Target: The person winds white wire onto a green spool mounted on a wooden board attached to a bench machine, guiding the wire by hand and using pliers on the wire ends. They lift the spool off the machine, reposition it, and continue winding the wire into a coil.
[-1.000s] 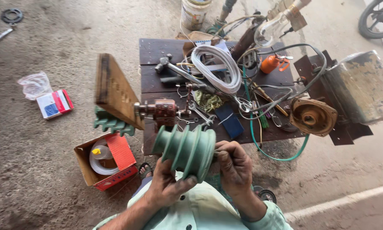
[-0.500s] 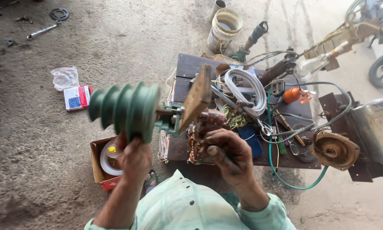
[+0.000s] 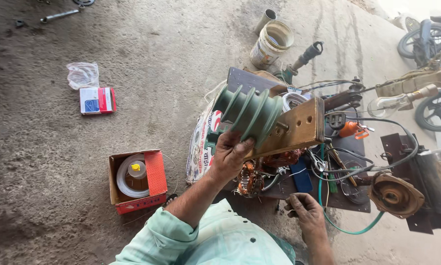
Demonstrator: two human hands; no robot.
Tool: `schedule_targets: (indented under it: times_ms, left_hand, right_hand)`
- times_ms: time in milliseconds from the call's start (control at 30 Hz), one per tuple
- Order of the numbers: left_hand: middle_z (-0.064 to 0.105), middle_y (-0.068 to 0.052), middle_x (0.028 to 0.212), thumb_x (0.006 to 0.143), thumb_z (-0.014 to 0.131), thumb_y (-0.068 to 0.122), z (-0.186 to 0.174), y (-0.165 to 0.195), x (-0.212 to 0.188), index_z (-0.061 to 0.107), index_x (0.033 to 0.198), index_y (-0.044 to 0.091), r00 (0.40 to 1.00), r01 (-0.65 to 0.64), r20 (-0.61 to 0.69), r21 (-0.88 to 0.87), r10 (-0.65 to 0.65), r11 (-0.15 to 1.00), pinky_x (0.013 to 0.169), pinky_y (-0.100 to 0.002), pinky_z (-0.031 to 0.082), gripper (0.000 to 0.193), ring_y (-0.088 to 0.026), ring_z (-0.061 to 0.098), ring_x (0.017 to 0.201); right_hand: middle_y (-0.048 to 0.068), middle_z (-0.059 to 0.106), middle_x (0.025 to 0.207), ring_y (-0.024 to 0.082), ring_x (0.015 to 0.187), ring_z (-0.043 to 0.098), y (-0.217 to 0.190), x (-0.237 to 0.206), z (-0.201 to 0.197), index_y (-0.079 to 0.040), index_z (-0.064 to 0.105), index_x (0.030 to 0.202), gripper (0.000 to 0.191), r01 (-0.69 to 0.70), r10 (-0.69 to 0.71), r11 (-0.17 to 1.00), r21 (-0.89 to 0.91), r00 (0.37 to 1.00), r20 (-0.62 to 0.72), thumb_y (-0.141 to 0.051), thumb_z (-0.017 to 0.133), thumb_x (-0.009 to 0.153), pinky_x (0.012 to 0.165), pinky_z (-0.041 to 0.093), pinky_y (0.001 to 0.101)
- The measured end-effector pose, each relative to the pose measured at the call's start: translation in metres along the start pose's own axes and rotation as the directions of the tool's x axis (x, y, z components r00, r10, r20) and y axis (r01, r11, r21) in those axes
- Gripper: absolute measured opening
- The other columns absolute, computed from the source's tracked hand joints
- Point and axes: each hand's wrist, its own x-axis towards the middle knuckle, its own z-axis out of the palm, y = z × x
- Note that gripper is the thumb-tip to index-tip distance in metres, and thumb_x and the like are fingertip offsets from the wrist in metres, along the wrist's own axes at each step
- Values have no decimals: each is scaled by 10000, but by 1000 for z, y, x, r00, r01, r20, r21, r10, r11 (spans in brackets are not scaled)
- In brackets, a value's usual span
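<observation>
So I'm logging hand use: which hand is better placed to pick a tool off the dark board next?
Probably the right hand: it rests empty at the dark board's near edge, while the left hand grips the green grooved pulley on its wooden plank.

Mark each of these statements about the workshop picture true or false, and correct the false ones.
1. The left hand grips the green stepped pulley. True.
2. The pulley is fixed to a wooden board. True.
3. The right hand holds a hammer. False: it holds no hammer and rests low by the cluttered work board.
4. The open red carton lies on the ground left of the person. True.
5. A glass bulb lies inside the carton. False: the carton holds a white coil and a small bottle; the bulb is at the right.
</observation>
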Motion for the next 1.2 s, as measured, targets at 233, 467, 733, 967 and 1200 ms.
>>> schedule_targets:
  times_ms: [233, 467, 733, 967, 1200]
  left_hand:
    - [706, -70, 1111, 1043, 695, 123, 3, -20, -16, 570, 1369, 41, 992, -4, 130, -10, 5, 1000, 819, -325, 592, 359, -147, 681, 955]
    - [613, -23, 1326, 1058, 702, 70, -59, -74, -52, 506, 1438, 180, 997, 20, 80, 56, -24, 998, 902, -272, 517, 441, -106, 582, 1142]
    - [559, 11, 1448, 986, 829, 158, -51, -70, -58, 444, 1511, 152, 970, -205, -25, 452, 241, 868, 1148, -287, 396, 651, -91, 533, 1264]
    - [626, 6, 1412, 964, 741, 195, -25, -59, -49, 576, 1340, 168, 933, 145, -361, 409, 14, 901, 1083, -360, 421, 412, -130, 555, 1255]
    - [691, -22, 1306, 946, 784, 61, 7, -62, -31, 663, 1292, 71, 941, -122, -218, 500, 261, 857, 1070, -312, 470, 366, -149, 622, 1198]
  right_hand:
    - [93, 740, 837, 171, 732, 672, 36, -1, -14, 1, 728, 1022, 206, -91, 86, 984, -154, 996, -38, -188, 683, 953, 633, 561, 323]
    - [56, 728, 872, 137, 715, 674, 108, 55, -56, -7, 720, 1093, 250, -118, 118, 993, 9, 979, -164, -215, 712, 955, 578, 517, 289]
    - [128, 769, 983, 268, 895, 741, 118, 127, -24, -84, 780, 1020, 227, 297, -436, 771, -564, 891, -127, -240, 802, 857, 814, 578, 392]
    - [116, 675, 1052, 363, 954, 675, 80, 176, 13, -211, 733, 1164, 279, 203, -283, 560, -803, 958, 45, -252, 674, 894, 817, 540, 490]
    - [92, 697, 1020, 326, 985, 688, 83, 208, 13, -180, 766, 956, 134, 290, -284, 473, -832, 944, 167, -192, 738, 826, 818, 557, 453]
